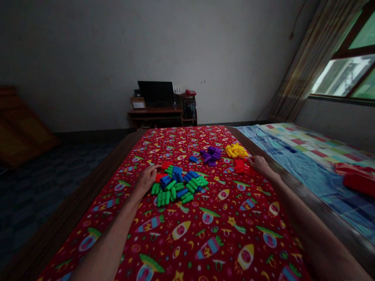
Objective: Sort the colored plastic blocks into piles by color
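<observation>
A mixed heap of green toy building blocks and blue blocks lies on the red patterned tablecloth. My left hand is at the heap's far left edge, its fingertips closed on a red block. Another red block lies just below it, among the green and blue ones. To the right, my right hand rests beside a small group of red blocks. Its fingers are pinched at the right edge of that group, on a red block partly hidden by the fingertips.
Beyond the red group lie yellow blocks and purple blocks, with a blue block apart on their left. A bed adjoins the table's right side. A desk with a monitor stands against the far wall.
</observation>
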`<state>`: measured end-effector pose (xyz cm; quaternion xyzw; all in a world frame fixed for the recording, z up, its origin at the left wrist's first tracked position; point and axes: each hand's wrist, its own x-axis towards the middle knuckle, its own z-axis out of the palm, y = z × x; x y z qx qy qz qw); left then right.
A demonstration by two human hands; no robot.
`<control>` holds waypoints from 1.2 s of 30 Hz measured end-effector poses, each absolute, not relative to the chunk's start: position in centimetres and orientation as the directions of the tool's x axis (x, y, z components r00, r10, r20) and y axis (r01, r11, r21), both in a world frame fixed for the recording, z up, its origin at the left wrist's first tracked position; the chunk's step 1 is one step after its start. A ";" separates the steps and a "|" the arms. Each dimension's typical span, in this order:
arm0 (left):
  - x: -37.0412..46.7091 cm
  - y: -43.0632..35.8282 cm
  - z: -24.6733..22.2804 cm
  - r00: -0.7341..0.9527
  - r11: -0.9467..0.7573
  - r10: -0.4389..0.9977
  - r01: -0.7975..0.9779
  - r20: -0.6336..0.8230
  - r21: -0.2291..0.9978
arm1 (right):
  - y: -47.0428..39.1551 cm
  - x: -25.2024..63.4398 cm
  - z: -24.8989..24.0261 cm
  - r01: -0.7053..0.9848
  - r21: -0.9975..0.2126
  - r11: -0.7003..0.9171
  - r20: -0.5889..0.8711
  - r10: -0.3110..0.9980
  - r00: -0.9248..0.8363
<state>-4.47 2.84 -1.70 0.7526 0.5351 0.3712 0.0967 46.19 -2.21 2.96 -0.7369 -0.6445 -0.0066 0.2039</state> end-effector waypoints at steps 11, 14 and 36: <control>-4.4 2.8 -1.6 0.158 -0.386 0.893 0.748 0.421 0.539 | -2.2 43.6 4.6 0.945 -0.326 0.010 0.476 0.866 0.155; -4.3 2.8 -1.7 0.146 -0.382 0.893 0.744 0.425 0.548 | -2.2 39.0 5.7 0.896 -0.367 0.249 0.540 0.842 -0.013; -3.0 1.0 0.2 0.227 -0.378 0.926 0.578 0.302 0.724 | 5.2 17.0 4.6 0.469 -0.812 0.347 0.282 0.937 -0.206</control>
